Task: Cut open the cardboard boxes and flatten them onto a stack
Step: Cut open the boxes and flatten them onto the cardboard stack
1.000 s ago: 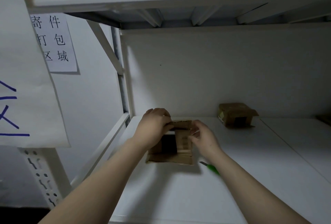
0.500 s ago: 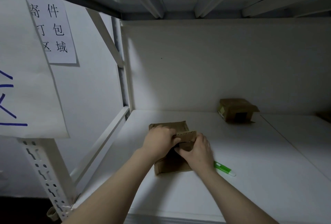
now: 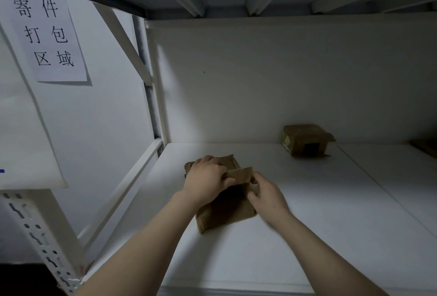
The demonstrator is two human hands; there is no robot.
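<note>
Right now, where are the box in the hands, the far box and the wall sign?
Box in the hands [image 3: 227, 213]: head view, its dark near face.
Far box [image 3: 305, 133]: head view, its top panel.
Wall sign [image 3: 49, 35]: head view, middle of the sheet.

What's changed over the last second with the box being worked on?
The box, standing open a second ago, has been pressed down and lies flatter on the shelf. The left hand moved from its far edge onto its top and grips a flap; the right hand came to its side flap. The green cutter beside the right forearm is now out of view. The second box stayed put.
</note>
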